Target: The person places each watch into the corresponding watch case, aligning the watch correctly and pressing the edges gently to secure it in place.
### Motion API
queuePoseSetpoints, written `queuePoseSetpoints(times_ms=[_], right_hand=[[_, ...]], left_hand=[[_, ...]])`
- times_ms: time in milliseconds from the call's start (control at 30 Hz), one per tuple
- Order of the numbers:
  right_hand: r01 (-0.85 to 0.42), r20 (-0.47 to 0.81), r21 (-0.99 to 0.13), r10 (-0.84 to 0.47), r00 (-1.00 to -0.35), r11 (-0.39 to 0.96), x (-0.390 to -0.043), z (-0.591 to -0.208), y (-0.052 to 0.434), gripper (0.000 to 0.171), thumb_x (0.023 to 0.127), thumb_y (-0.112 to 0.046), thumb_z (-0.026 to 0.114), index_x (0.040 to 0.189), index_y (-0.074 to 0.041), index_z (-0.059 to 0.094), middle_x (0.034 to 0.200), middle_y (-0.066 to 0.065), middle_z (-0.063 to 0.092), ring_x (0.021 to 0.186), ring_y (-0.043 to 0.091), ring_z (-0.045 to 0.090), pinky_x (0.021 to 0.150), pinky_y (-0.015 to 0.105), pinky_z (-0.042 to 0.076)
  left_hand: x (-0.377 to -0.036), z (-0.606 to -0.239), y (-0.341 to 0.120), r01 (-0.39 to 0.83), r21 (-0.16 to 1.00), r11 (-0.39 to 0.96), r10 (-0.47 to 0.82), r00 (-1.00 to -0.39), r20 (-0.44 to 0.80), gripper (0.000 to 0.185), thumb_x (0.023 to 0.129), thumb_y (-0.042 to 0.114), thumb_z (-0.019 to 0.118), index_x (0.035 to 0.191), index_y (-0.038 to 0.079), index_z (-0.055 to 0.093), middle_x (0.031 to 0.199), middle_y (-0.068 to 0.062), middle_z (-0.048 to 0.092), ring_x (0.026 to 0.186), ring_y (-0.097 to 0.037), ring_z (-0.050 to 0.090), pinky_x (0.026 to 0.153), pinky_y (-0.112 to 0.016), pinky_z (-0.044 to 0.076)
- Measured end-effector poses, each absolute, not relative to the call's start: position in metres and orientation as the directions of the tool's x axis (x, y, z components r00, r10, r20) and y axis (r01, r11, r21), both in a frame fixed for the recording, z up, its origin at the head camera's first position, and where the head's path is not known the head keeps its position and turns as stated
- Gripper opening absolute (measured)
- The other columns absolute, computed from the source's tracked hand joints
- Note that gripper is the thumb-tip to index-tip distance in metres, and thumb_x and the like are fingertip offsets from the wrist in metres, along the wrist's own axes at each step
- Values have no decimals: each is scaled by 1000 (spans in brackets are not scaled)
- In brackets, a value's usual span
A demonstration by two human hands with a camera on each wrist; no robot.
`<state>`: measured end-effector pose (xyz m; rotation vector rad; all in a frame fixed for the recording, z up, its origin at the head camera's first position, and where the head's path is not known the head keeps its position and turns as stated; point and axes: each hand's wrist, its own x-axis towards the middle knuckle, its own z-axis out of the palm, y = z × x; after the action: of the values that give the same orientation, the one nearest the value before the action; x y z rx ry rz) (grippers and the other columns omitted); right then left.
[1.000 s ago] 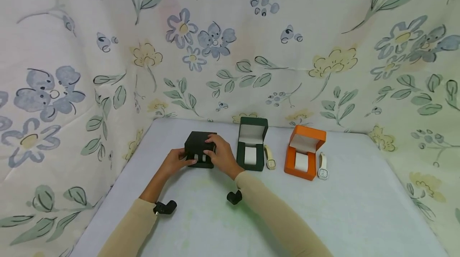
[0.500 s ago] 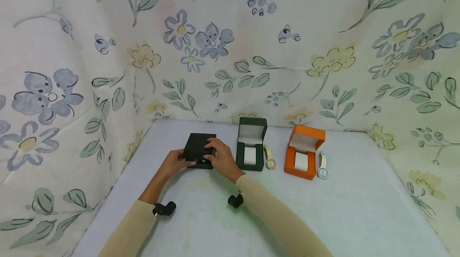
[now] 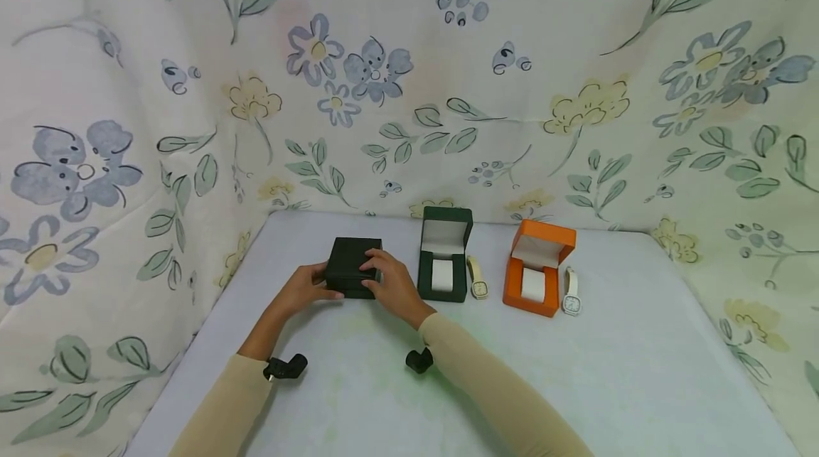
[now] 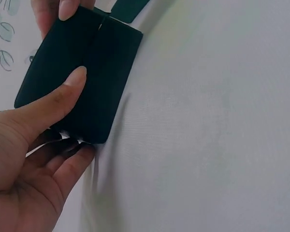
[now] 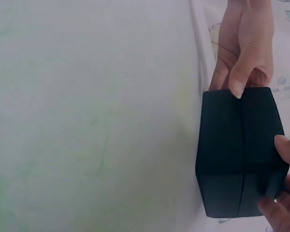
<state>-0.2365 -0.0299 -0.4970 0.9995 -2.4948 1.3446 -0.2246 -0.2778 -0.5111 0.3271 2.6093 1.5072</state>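
while it sits closed, the black box (image 3: pixel 353 276) lies clasped between both hands' fingers (image 3: pixel 374 264) — curled round it.

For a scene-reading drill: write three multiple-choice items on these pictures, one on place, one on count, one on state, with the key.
1. Where does the black box sit on the table?
A. left of the green box
B. right of the orange box
C. between them

2. How many watches lie beside boxes?
A. one
B. two
C. four

3. The black box is:
A. wide open
B. closed
C. tipped over

Key: 1 A, it is leftmost in the row. 2 B, one watch by the green box, another by the orange. 3 B, left hand and right hand hold it with its lid down.
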Motion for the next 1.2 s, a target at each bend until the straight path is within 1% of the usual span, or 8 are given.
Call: queuePoseSetpoints(times_ms=[100,233,333,467,733,933,1033,1200], right_hand=[[-609,393,-684,-500,-772,402,-235,-496,-30,24,93,-8,75,117,-5,71,146,13,54,138,27,49,113,41,43],[-613,358,-650,-531,-768,449,-232,-492,-27,27,97,-16,72,123,-8,70,150,13,51,142,28,44,114,45,42],[-615,312,-609,-561,-767,501,-229,-488,-22,34,100,-24,69,130,-10,68,154,12,46,147,27,37,116,47,39],[-620,261,-561,-593,-762,549,-225,-482,-15,41,102,-30,65,138,-11,63,158,12,42,150,26,31,118,46,36],[-610,274,-579,-576,-770,541,-216,-466,7,42,103,-30,63,140,-11,61,156,11,44,146,25,38,116,47,39],[-585,267,-606,-555,-788,539,-209,-459,24,41,103,-30,63,140,-13,62,154,6,48,143,23,43,115,48,40],[-582,276,-620,-548,-790,527,-207,-455,32,41,103,-29,64,140,-12,62,152,7,50,142,24,45,115,47,40],[-594,306,-620,-538,-785,514,-205,-452,47,38,102,-27,66,136,-11,64,147,8,55,138,25,50,113,47,42]], left_hand=[[-222,-509,-281,152,882,447,275,-961,26,94,82,14,87,156,-5,31,155,-26,37,139,-45,41,112,-54,39],[-217,-502,-283,156,884,440,285,-958,27,100,87,22,84,162,5,20,161,-26,27,144,-49,32,114,-59,35],[-215,-497,-282,156,876,457,279,-960,25,98,90,26,80,163,10,17,162,-27,25,144,-51,30,113,-63,34],[-212,-492,-281,166,864,476,269,-962,37,95,92,28,78,163,9,17,162,-27,25,144,-51,32,111,-65,36],[-210,-483,-273,202,820,536,223,-970,94,91,92,33,77,163,14,23,164,-20,24,146,-48,28,111,-65,37],[-206,-474,-266,190,790,583,182,-978,102,94,89,38,80,163,17,26,164,-18,26,149,-43,27,111,-61,39],[-205,-472,-262,206,759,617,173,-977,124,96,88,41,80,163,19,25,165,-17,26,149,-41,27,111,-60,40],[-201,-472,-258,235,717,657,183,-971,151,98,88,47,78,163,17,24,166,-14,24,150,-39,25,117,-60,31]])
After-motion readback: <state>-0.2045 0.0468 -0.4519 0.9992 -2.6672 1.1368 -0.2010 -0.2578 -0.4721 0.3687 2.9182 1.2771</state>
